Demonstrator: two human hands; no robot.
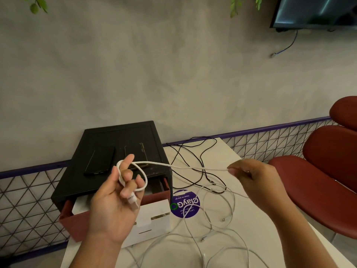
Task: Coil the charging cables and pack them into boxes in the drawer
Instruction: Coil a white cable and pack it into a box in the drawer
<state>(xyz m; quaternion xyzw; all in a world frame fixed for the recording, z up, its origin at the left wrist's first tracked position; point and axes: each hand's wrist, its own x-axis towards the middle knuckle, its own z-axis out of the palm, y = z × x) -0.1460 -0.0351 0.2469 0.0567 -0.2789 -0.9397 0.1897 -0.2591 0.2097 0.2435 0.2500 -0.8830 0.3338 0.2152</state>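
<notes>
My left hand [116, 198] is raised palm up over the drawer unit, with a white charging cable [185, 167] looped round its fingers and the cable's plug end held between them. The cable runs taut to the right, where my right hand [249, 176] pinches it above the table. Below, a red drawer [67, 215] stands pulled out of a black drawer unit [119, 140], and white boxes [154, 213] sit in it. Several more white cables [218, 235] lie tangled on the white table [270, 238].
Black cables [193, 151] sprawl at the table's back. Two dark phones [100, 159] lie on top of the drawer unit. A purple round sticker [185, 204] marks the table. Red chairs [328, 171] stand at the right, and a wire mesh rail [29, 190] runs along the wall.
</notes>
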